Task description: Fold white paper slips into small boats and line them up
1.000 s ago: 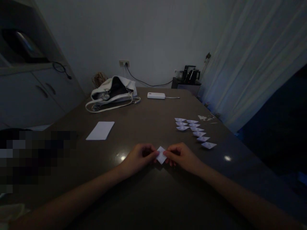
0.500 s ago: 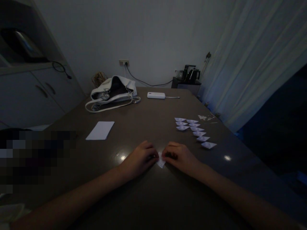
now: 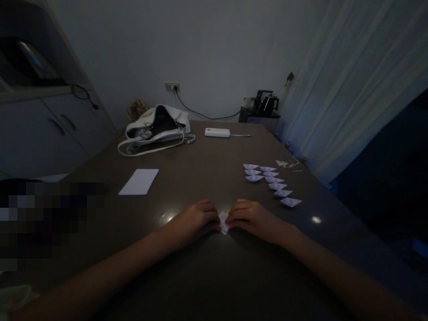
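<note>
Between my two hands, low over the dark table, is a small folded piece of white paper [image 3: 224, 223]. My left hand [image 3: 202, 218] pinches its left side, fingers closed. On the opposite side my right hand [image 3: 246, 217] pinches it too, thumb and fingertips together. The fingertips hide both edges of the paper. Beyond my right hand several small folded paper boats [image 3: 277, 187] stand in two slanting rows. A stack of white paper sheets [image 3: 139, 182] lies further to the left.
A white handbag [image 3: 157, 129] sits at the back left of the table [image 3: 200, 165]. A white power bank [image 3: 217, 133] with a short cable lies at the back. Paper scraps [image 3: 286, 164] are near the right edge, and a curtain [image 3: 321, 89] hangs beside it.
My fingers have shifted slightly on the folded paper, and its lower point looks blunter now. The left hand's fingers have closed in further. The boats and stack stay put.
</note>
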Tool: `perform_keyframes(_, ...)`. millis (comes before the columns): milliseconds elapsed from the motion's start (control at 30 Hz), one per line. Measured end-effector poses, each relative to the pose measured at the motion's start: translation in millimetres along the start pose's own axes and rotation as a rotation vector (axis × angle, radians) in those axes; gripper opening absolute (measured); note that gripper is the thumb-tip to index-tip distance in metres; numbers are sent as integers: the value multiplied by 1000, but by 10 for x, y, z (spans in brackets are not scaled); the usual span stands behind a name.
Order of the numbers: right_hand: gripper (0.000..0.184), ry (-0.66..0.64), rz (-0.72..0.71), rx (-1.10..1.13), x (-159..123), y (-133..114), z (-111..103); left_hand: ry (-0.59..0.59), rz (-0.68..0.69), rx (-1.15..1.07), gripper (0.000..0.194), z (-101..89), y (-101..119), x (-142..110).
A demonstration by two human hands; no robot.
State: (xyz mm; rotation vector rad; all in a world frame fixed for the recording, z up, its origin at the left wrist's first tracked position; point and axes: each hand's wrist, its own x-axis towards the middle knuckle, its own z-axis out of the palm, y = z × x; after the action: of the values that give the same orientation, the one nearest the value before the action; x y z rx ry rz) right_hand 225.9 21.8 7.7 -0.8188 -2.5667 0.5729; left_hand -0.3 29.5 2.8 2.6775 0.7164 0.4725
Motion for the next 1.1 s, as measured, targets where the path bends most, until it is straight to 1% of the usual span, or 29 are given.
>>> perform_keyframes(233, 11, 38, 32, -14, 18, -9, -4, -29, -43, 3, 15, -70, 35, 7)
perform_keyframes(367, 11, 48, 68, -62, 26, -45, 17, -5, -128, -19, 9, -78, 16, 1)
perform_keyframes(467, 10, 42, 48, -89, 12, -67, 13, 0, -167, -45, 9, -81, 17, -3)
perform_keyframes(567, 11, 25, -21, -119, -12, -71, 5, -9, -133, -16, 10, -85, 33, -4)
perform_keyframes(667, 15, 12, -83, -167, -30, -69, 7, -17, -90, 20, 10, -79, 40, -4)
perform_keyframes(800, 19, -12, -125, -224, -38, -76, 21, -23, -85, 34, 11, -66, 29, -13)
perform_keyframes(933, 18, 4, -118, -215, -33, -82, 46, -54, -38, 64, 16, -60, 46, -20)
perform_keyframes(1033, 17, 35, -112, -221, -31, -78, 72, -76, -46, 93, 17, -47, 67, -19)
perform_keyframes(1100, 17, 57, -105, -229, -30, -77, 81, -70, -58, 101, 16, -31, 70, -20)
